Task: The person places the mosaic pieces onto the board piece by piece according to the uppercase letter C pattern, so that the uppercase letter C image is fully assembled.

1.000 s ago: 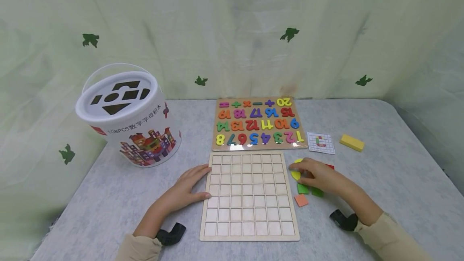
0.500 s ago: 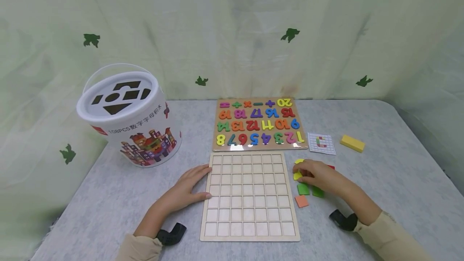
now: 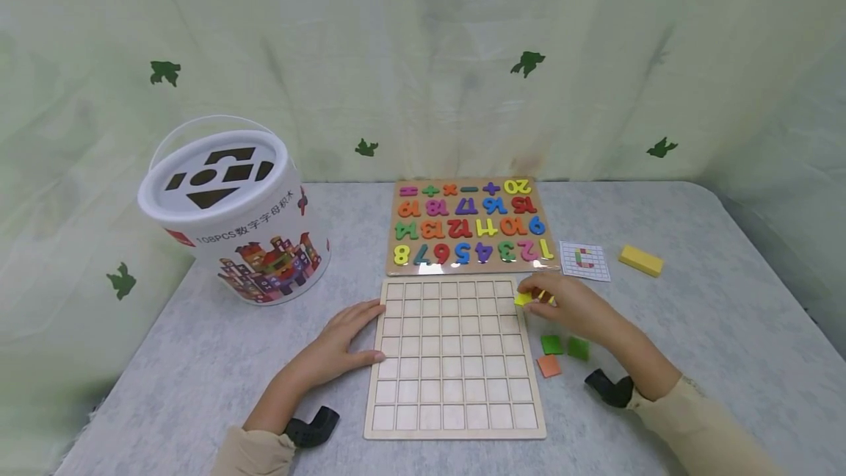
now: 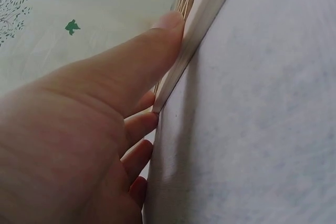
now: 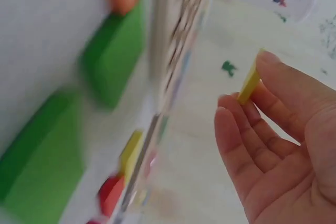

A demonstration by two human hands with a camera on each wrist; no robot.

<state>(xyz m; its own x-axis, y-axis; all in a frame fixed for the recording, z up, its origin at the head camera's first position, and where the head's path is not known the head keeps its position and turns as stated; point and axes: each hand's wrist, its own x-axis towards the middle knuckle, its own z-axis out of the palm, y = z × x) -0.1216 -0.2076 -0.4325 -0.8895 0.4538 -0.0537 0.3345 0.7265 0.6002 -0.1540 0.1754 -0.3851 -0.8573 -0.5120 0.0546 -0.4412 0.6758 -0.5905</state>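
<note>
Yellow tile (image 3: 521, 300) – now lifted, nearer grid board (image 3: 453, 367)

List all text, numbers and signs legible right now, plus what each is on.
"108PCS数字字母积木": white round lidded bucket
"1" through "20", upside down in the head view: brown rectangular number board
"=", "×", "−", "+": same board, row farthest from the person; the green sign there is too small to settle
Red logo patch on the bucket: too small to read
Small white gridded card: coloured squares, no legible text
</note>
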